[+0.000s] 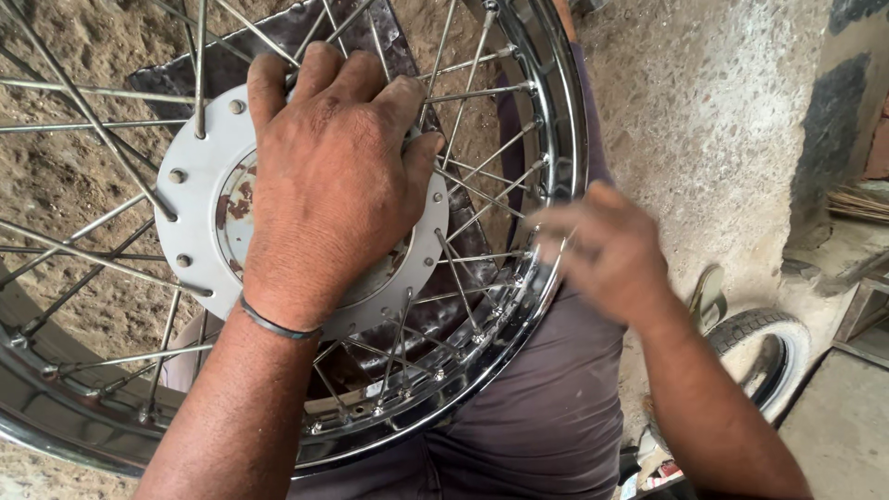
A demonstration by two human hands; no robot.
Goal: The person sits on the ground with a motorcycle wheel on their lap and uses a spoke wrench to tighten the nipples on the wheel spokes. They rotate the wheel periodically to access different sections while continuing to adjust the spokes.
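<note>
across the person's lap, over grey trousers [546, 417], lies a large spoked wheel [278, 278], filling most of the view from the head camera; its chrome rim [519, 324] curves from the upper right down round the bottom to the lower left, and thin metal spokes [93, 264] run inward from it, crossing one another; beneath the wheel shows rough sandy ground [704, 120], with a dark flat sheet [194, 79] lying under the upper part; at the wheel's middle sits a pale grey hub plate [199, 199], round, ringed with small bolts and showing rusty patches near its inner edge; the left hand [329, 181] lies flat over that hub, fingers spread wide and pressed down on it, a dark band [278, 326] round the wrist; the right hand [602, 250] is at the rim's right side, blurred, fingers bent toward the spoke ends, and whether it grips anything cannot be told; off to the lower right a small black tyre [764, 347] rests on the ground, well apart from the wheel.
</note>
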